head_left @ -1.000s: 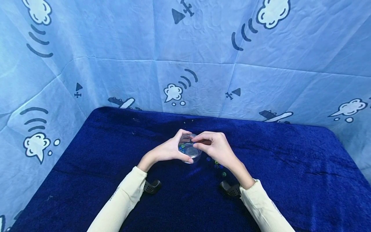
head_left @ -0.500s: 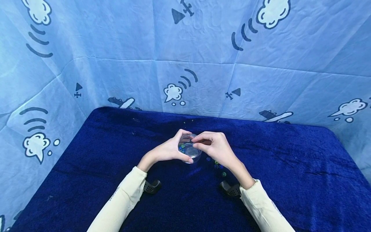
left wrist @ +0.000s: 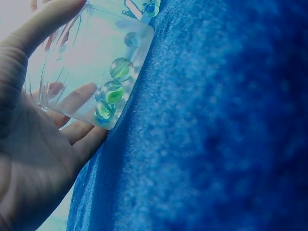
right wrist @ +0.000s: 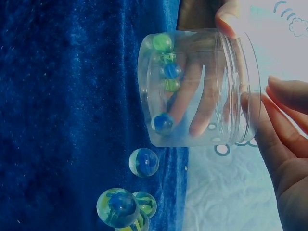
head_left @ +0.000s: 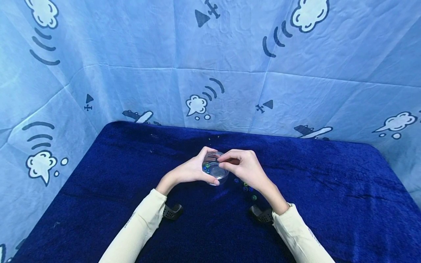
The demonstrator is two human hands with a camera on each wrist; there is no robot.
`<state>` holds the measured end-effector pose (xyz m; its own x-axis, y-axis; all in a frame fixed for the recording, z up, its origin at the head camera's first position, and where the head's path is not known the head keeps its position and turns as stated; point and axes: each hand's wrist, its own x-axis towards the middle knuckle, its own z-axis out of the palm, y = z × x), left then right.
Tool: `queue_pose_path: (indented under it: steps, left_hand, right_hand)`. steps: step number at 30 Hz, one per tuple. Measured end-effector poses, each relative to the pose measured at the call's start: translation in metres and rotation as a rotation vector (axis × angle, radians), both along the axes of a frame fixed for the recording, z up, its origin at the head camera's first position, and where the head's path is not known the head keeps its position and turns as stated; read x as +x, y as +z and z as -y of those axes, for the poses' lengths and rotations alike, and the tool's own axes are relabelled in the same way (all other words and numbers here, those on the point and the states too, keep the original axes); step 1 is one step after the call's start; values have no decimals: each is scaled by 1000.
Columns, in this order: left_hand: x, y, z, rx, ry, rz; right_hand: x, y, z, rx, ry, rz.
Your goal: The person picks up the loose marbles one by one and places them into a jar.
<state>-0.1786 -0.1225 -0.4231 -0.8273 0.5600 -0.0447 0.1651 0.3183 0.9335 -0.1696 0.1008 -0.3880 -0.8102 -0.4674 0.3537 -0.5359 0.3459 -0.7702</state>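
Note:
A clear plastic jar (head_left: 222, 179) stands on the dark blue cloth in the middle of the head view, its mouth uncovered. My left hand (head_left: 189, 171) grips it from the left, thumb at the near side and fingers around the far side. Several blue and green glass marbles (left wrist: 114, 92) lie on the jar's bottom. My right hand (head_left: 245, 166) is at the mouth, fingertips (right wrist: 250, 98) at the rim and slightly apart from the thumb. No marble shows between them. More loose marbles (right wrist: 144, 162) lie on the cloth beside the jar, partly below the right hand.
The dark blue velvety cloth (head_left: 131, 204) covers the table. Behind it hangs a light blue printed curtain (head_left: 148, 87). Black perforated mounts (head_left: 173, 212) stick out from both wrists. Tiny pale specks (head_left: 213, 138) lie near the far edge.

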Motion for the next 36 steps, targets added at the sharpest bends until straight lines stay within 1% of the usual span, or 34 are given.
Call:
queue_pose_path:
  steps: [18,30,36]
  left_hand:
    - [0,-1,0,13,-4,7]
    - [-1,-2,0,26,-8,-11]
    - [0,-2,0,33,-7,-12]
  right_hand:
    - [-1,0,-1,-8,-2,18]
    - [-1,7,-6,-6,-45,14]
    - [-2,6,-9,-1,-103,32]
